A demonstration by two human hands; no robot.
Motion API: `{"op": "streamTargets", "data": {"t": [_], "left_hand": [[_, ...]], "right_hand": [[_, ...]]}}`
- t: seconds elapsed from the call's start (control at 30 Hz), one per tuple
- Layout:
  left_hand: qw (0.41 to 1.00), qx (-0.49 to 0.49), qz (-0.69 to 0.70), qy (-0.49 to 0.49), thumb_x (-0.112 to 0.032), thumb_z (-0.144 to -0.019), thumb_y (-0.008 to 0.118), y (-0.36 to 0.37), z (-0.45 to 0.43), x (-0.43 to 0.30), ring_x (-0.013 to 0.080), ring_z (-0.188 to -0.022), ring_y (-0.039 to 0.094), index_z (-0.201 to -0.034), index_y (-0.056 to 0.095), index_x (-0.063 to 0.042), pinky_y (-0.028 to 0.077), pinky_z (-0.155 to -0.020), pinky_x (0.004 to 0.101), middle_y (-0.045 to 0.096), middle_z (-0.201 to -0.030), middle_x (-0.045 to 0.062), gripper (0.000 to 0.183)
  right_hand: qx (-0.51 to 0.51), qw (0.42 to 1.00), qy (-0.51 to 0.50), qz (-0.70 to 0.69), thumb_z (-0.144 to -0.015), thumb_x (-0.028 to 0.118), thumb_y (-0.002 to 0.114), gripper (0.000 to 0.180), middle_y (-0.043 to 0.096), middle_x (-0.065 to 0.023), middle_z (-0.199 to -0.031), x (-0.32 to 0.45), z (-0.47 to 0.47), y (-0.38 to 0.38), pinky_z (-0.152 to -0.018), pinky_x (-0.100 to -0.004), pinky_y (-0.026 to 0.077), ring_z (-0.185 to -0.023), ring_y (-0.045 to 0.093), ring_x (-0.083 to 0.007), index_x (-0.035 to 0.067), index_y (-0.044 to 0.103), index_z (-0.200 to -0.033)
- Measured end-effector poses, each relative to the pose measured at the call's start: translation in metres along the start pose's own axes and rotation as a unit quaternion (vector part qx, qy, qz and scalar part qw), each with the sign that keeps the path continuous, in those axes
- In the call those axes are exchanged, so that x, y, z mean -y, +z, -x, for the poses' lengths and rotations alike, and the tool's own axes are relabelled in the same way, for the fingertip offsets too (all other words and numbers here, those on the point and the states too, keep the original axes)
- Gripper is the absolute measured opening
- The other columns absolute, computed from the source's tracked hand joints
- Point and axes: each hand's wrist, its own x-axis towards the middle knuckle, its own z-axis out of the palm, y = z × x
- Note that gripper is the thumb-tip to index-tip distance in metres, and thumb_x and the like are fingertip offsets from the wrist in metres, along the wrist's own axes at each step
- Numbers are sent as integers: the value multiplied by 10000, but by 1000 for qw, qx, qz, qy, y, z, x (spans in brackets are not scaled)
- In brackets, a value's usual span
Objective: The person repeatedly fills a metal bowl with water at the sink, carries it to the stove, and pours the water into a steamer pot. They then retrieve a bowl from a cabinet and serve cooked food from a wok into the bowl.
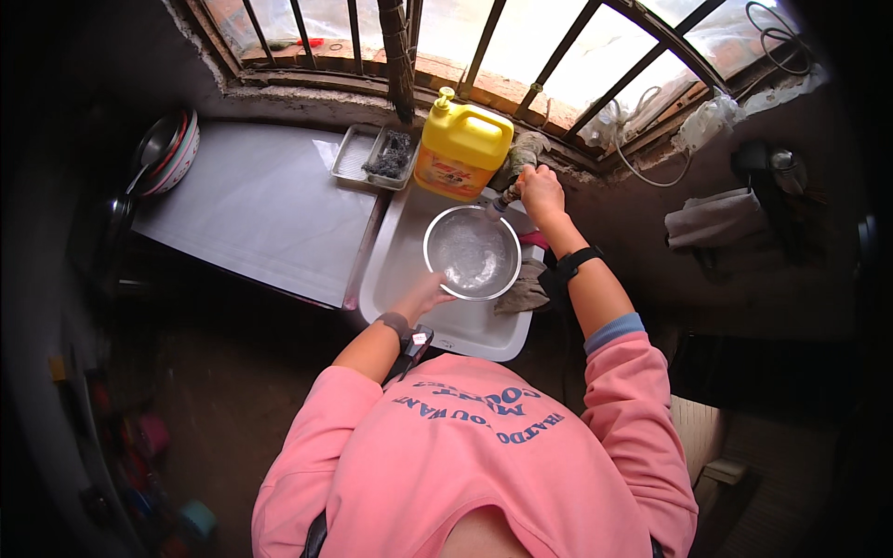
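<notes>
A round metal bowl point(471, 252) with water swirling in it stands in the white sink point(394, 279). My left hand point(423, 293), slightly blurred, grips the bowl's near left rim. At the far side my right hand point(541, 190) is closed around the handle of the tap point(513, 194). The tap's spout ends over the bowl's far rim, and the water is stirred up below it. A grey-brown cloth point(522, 287) hangs over the sink's right edge beside the bowl. Part of a dark pink thing point(534, 239) shows behind my right forearm.
Behind the sink stands a yellow detergent jug point(462, 143) with a pump. Left of it, metal trays point(352, 157) hold dark steel-wool scourers point(391, 157). A grey countertop point(265, 209) extends leftward to stacked bowls point(167, 153). Window bars point(481, 49) rise behind; a cloth point(715, 220) hangs at right.
</notes>
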Motion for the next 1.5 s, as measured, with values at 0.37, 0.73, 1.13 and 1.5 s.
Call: {"op": "streamTargets", "data": {"t": [0.37,0.73,1.13,1.5], "left_hand": [[997,-52,36,50,4,-768,487,-36,90,58,265,-783,652,-1140,469,-1,583,-661,413,611,-953,146,372],[958,-107,168,207,-47,-734,507,-122,311,158,259,-767,630,-963,552,24,548,-708,402,609,-884,128,244],[840,-273,293,365,-85,-749,534,-278,576,345,232,-830,617,-1017,536,-7,556,-654,381,600,-921,112,280],[665,-352,426,503,-180,-878,543,-368,804,509,218,-922,632,-1309,375,-89,535,-731,307,567,-1101,85,472]], "right_hand": [[-9,997,72,-33,-883,431,516,411,597,-209,-1058,-6,-12,16,-845,-461,482,-1023,575,-391,60,585,-1045],[491,678,-55,-544,-950,396,478,444,612,-121,-964,96,201,48,-611,-285,507,-686,587,-153,95,435,-1274],[727,549,-99,-401,-866,105,569,154,630,-88,-776,440,505,71,-467,-298,526,-584,609,-198,4,583,-981],[777,522,-246,-252,-814,70,575,170,607,-106,-712,706,746,73,-406,-282,479,-507,586,-198,-32,567,-949]]}}
